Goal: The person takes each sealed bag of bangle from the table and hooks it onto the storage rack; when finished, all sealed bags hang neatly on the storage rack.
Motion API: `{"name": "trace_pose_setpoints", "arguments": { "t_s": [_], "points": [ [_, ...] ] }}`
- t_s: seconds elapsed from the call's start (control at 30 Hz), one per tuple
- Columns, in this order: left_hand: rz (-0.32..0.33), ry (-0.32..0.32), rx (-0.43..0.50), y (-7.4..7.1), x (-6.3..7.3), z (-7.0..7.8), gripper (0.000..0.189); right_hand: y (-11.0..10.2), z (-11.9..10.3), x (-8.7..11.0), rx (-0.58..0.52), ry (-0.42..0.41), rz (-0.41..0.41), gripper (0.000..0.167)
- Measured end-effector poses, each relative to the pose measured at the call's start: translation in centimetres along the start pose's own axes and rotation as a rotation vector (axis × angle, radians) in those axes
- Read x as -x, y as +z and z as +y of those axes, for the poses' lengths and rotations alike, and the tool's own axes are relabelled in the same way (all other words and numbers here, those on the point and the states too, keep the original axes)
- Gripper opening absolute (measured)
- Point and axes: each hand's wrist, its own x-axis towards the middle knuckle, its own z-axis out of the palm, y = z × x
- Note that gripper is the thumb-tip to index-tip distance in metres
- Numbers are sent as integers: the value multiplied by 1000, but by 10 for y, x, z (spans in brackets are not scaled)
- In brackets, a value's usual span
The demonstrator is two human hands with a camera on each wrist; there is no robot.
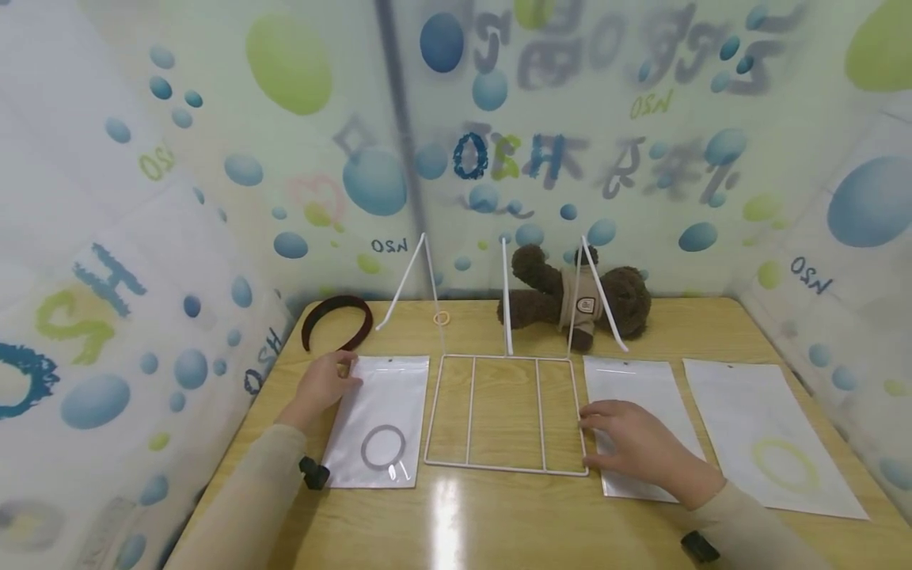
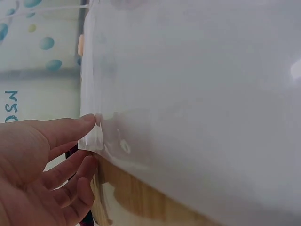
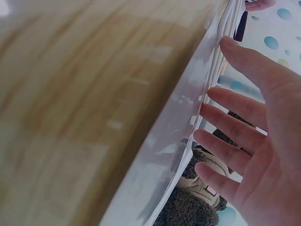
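My left hand (image 1: 324, 388) pinches the top left corner of a white plastic bag (image 1: 378, 396), thumb over its edge in the left wrist view. The bag bears a grey ring (image 1: 383, 448) low down. To its right stands a white wire rack (image 1: 506, 470), its rectangular base on the table and bent white arms rising at the back. My right hand (image 1: 637, 443) has its fingers spread at the rack's right side, over a second white bag (image 1: 634, 380) that it partly hides. In the right wrist view the fingers (image 3: 235, 125) are nearly straight.
A third white bag (image 1: 755, 404) with a yellow ring (image 1: 787, 465) lies at the right of the wooden table (image 1: 370, 526). Behind are a dark headband (image 1: 340, 301), a small orange ring (image 1: 442, 318) and a brown teddy bear (image 1: 627, 301) on its side. Patterned curtains (image 1: 499, 206) surround the table.
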Motion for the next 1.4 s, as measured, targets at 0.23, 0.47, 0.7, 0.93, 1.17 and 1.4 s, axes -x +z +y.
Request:
{"name": "trace_pose_setpoints", "arguments": {
  "t_s": [0.23, 0.47, 0.7, 0.93, 1.17, 1.4],
  "points": [
    [23, -27, 28, 1, 0, 1, 52, 3, -1, 1, 20, 4, 11, 48],
    [77, -29, 42, 3, 0, 3, 53, -1, -1, 2, 9, 42, -32, 48],
    [120, 2, 67, 3, -6, 0, 50, -2, -1, 2, 4, 43, -25, 47],
    [120, -28, 62, 0, -12, 2, 43, -1, -1, 2, 6, 44, -23, 47],
    [124, 49, 90, -5, -10, 3, 26, -2, -2, 1, 13, 33, -13, 46],
    [121, 135, 91, -11, 4, 5, 17, -1, -3, 1, 9, 11, 5, 47]
  ]
}}
